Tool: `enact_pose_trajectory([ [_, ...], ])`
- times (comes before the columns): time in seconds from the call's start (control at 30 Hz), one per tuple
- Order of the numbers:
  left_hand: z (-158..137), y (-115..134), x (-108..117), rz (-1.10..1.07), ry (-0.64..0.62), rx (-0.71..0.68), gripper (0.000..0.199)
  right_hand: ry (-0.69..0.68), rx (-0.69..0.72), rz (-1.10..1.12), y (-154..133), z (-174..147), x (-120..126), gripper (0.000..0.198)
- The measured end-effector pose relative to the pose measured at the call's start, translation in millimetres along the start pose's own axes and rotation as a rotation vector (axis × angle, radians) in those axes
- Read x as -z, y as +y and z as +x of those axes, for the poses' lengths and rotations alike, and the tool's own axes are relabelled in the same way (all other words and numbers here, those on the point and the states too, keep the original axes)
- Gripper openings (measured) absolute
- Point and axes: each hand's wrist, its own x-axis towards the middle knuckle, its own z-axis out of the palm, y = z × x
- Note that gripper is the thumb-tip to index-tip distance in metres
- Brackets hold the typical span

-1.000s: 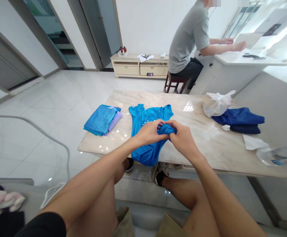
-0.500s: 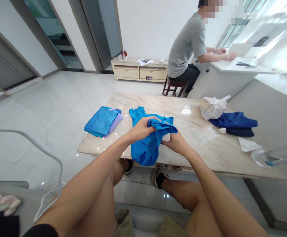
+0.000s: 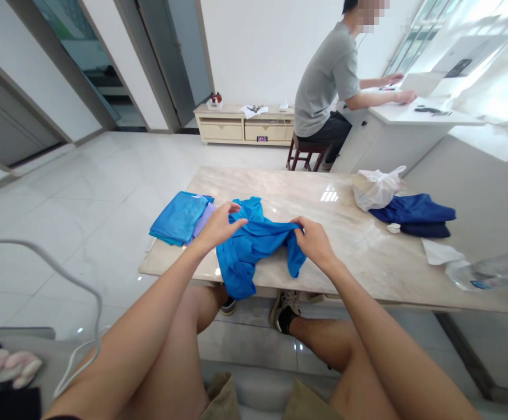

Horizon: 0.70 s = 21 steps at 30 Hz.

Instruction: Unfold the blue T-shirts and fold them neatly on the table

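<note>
A crumpled bright blue garment (image 3: 254,242) lies on the marble-topped table (image 3: 345,251), with one fold hanging over the near edge. My right hand (image 3: 315,240) pinches its right end between thumb and fingers, lifting that part a little. Over the garment's left side is my left hand (image 3: 219,227), thumb and fingers apart, with no cloth gripped. Just left of that hand sits a folded stack of blue cloth (image 3: 177,217) with a purple folded cloth (image 3: 203,219) at its side.
At the table's right are a white plastic bag (image 3: 378,189), dark blue clothes (image 3: 420,216), a white paper (image 3: 441,253) and a clear bottle (image 3: 490,271) on its side. Beyond, a person in grey (image 3: 326,81) sits at a white desk. A white cable (image 3: 74,280) loops at the left.
My left hand has let go of the blue garment and moved left. The garment has dropped from a raised bunch to spread lower on the table, its right end still in my right hand.
</note>
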Motion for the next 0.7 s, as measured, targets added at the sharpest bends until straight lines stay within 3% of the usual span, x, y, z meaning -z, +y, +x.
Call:
enact_pose_trajectory([
  [0.1,-10,35,-37,0.087,-0.204,-0.254,0.070,0.031,0.087,0.142,-12,-5,-2,0.030],
  [0.17,-12,59,-57,0.117,-0.291,-0.352,0.077,0.054,0.148,0.228,-21,-9,1,0.027],
  [0.23,-10,77,-67,0.131,-0.334,-0.336,0.059,0.110,0.191,0.277,-29,-13,7,0.021],
  [0.3,-6,86,-69,0.155,-0.306,-0.221,0.030,0.173,0.208,0.291,-31,-16,14,0.019],
  [0.4,0,87,-67,0.109,-0.211,-0.093,0.018,0.178,0.188,0.264,-24,-20,21,0.043],
  [0.47,1,87,-67,-0.042,-0.177,-0.099,0.013,0.111,0.147,0.191,-15,-24,22,0.063],
  [0.53,0,91,-67,-0.263,-0.171,-0.136,0.009,-0.019,0.125,0.095,-8,-29,21,0.067],
  [0.63,1,98,-63,-0.580,-0.165,-0.178,0.018,-0.284,0.126,0.016,-2,-33,18,0.032],
  [0.7,7,97,-53,-0.693,-0.102,-0.172,0.026,-0.371,0.102,0.018,-1,-33,17,0.014],
])
